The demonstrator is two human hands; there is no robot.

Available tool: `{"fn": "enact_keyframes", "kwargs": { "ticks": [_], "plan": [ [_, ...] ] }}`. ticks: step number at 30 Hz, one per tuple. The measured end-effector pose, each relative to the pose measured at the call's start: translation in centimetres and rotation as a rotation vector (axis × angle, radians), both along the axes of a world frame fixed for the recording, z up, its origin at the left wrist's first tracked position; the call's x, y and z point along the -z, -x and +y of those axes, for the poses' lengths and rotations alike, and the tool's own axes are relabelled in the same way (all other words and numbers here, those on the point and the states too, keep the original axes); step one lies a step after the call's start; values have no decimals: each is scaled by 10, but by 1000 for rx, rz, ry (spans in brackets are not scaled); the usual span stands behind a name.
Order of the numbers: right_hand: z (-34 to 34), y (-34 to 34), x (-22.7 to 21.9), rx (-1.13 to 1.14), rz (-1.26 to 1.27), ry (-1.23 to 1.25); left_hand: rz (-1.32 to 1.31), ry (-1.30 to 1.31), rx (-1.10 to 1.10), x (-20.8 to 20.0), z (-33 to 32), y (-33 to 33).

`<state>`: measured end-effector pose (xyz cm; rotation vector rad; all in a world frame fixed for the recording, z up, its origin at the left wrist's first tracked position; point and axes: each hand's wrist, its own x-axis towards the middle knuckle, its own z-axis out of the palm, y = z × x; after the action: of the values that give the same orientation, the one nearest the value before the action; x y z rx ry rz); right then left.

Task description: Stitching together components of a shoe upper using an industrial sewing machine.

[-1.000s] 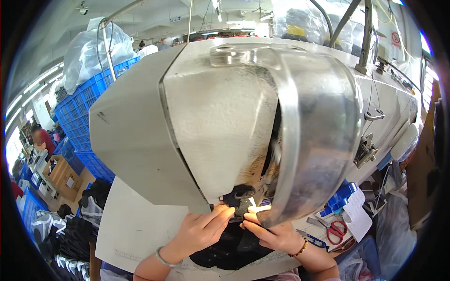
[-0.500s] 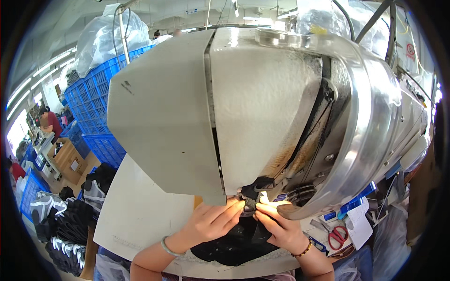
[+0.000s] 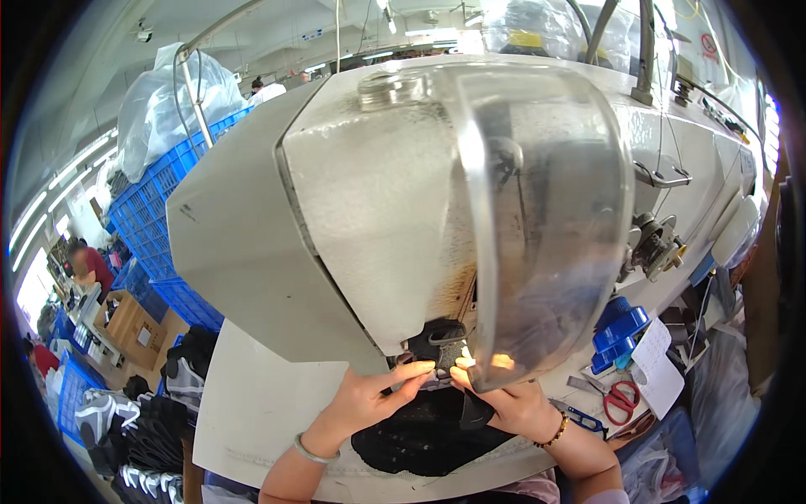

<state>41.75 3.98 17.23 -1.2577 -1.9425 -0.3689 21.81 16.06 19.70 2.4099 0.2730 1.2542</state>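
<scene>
At lower centre, the left hand (image 3: 367, 396) and right hand (image 3: 518, 405), fingers nearly closed, pinch black fabric (image 3: 403, 441), best guided flat, fingertips clear of the sewing machine (image 3: 378, 210).

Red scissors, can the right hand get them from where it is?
Probably yes: the red scissors lie right of the right hand, just past a blue tool, and look uncovered. The hand would likely have to leave the black cloth first.

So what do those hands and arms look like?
Neither hand wears a glove. The left hand has a smooth, pale bangle at its wrist; the right hand, a bracelet of dark and golden beads. A pale sleeve shows low on the right arm.
</scene>
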Motion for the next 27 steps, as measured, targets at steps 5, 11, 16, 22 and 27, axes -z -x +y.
{"fn": "enact_keyframes", "kwargs": {
  "ticks": [5, 11, 16, 22, 27],
  "plan": [
    [3, -5, 11, -26, 37, -25, 48, -83, -38, -2, -4, 0],
    [10, -16, 20, -103, 108, 115, 159, -234, -157, 5, -7, 2],
    [14, -31, 16, -229, 115, 288, 14, -378, -206, 5, -9, -6],
    [12, -29, 3, -195, -83, 291, 42, -376, -238, 12, -7, -7],
    [8, -17, -11, -49, -210, 235, 18, -364, -238, 17, -2, -4]
  ]
}}
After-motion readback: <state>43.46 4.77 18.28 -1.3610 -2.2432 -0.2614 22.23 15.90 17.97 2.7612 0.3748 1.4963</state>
